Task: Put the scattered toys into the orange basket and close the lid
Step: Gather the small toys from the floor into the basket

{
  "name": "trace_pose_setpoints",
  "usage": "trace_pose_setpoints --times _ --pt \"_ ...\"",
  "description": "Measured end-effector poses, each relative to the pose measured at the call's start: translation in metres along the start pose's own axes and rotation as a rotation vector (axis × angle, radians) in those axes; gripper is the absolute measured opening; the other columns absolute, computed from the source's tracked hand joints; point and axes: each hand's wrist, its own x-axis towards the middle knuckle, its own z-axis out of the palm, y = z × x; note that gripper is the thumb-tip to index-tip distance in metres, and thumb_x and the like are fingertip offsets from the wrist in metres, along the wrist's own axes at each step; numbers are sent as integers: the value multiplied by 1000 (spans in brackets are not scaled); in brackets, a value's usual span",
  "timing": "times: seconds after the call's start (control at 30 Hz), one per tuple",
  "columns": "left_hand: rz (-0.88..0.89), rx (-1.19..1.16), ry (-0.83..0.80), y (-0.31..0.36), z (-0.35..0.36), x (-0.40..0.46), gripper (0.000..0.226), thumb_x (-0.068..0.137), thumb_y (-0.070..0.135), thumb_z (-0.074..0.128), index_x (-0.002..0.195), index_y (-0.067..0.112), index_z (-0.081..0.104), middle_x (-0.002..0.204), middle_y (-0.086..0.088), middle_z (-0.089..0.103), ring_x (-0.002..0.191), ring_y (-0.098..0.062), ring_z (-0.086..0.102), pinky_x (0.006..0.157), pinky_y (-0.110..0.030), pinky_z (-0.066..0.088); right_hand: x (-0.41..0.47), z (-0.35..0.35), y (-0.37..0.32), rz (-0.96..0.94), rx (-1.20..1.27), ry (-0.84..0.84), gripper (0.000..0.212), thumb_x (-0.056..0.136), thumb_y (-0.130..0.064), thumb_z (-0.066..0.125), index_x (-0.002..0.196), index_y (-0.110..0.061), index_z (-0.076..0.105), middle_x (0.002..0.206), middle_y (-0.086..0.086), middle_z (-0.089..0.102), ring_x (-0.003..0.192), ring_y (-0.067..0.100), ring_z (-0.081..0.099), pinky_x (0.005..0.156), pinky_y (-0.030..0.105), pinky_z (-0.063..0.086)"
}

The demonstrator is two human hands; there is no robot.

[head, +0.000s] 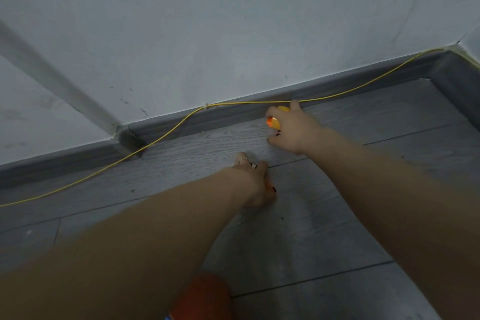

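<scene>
My right hand (291, 130) reaches far forward to the skirting board and grips a small orange and yellow toy (274, 120); only its tip shows between the curled fingers. Nearer to me, my left hand (255, 182) is down on the grey floor with a ring on one finger. A faint orange tint shows beside its thumb, and I cannot tell whether it holds anything. A rounded orange object (205, 296), blurred and partly hidden by my left forearm, sits at the bottom edge; whether it is the basket is unclear.
A thin yellow cable (166, 132) runs along the grey skirting board (233, 114) and sags onto the floor at left. White walls meet in corners at left and far right. Grey wood-look floorboards (311, 228) stretch between me and the wall.
</scene>
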Motion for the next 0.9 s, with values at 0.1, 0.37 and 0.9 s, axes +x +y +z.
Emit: trace_pose_setpoints --times 0.1,0.37,0.9 --pt "46 61 1 0 3 6 41 105 26 35 146 27 33 147 -20 21 120 -42 44 105 -55 34 -2 12 -4 26 48 84 41 86 -24 64 124 -21 51 133 18 32 90 39 56 76 34 43" --pt "21 -242 -141 -34 -16 -15 39 95 51 48 114 17 49 103 -15 65 85 -27 69 84 -39 59 -44 18 2 166 460 230 21 81 -21 63 100 -29 59 104 12 51 69 24 62 63 40 57" --pt "291 -898 183 -161 -45 -283 30 93 44 61 88 15 55 81 -7 52 69 -20 59 78 -41 56 -234 -136 -206 -337 972 28 19 90 -13 63 94 -16 45 63 3 66 53 23 61 47 30 48"
